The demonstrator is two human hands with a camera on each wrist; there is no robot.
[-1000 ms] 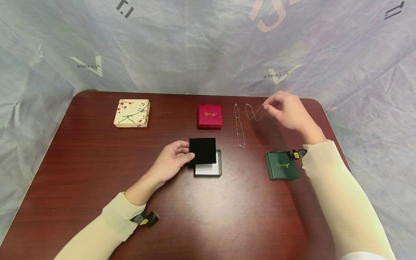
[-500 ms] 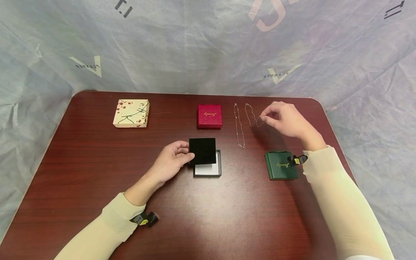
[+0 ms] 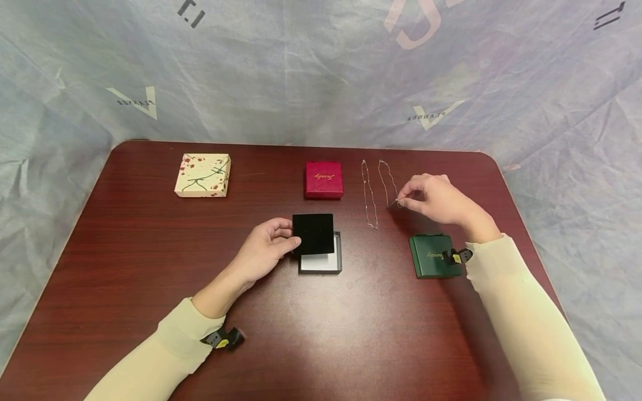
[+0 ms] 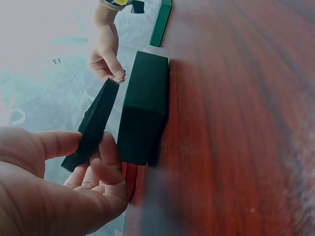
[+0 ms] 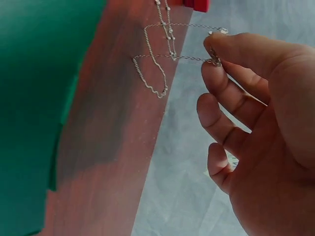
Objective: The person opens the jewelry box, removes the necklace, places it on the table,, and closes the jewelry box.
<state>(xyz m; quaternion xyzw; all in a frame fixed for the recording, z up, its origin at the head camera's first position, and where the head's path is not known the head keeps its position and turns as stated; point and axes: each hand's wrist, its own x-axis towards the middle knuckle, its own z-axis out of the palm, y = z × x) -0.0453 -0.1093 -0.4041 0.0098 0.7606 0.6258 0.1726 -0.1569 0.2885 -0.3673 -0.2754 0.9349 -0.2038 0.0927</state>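
Note:
My left hand (image 3: 266, 249) pinches a square black foam pad (image 3: 313, 234) by its edge. The pad is held over the open dark box base (image 3: 321, 272), whose inside is white; in the left wrist view the pad (image 4: 94, 125) is seen edge-on, thumb on one face. With thumb and index finger, my right hand (image 3: 438, 199) grips one end of a thin silver necklace (image 3: 388, 181). Part of that chain (image 5: 151, 54) hangs from the fingertips, and its far loop lies on the table. A second necklace (image 3: 369, 192) lies stretched out to its left.
A closed red jewelry box (image 3: 324, 179) stands behind the black pad. To the left is a cream floral box (image 3: 203, 175). A green jewelry box (image 3: 435, 256) sits beneath my right wrist. The brown table (image 3: 150, 250) meets a grey-white sheet (image 3: 281, 83) behind.
My right hand has come down toward the table's front, drawing the held end of the necklace with it, so the chain lies longer. The left hand and black pad have stayed in place.

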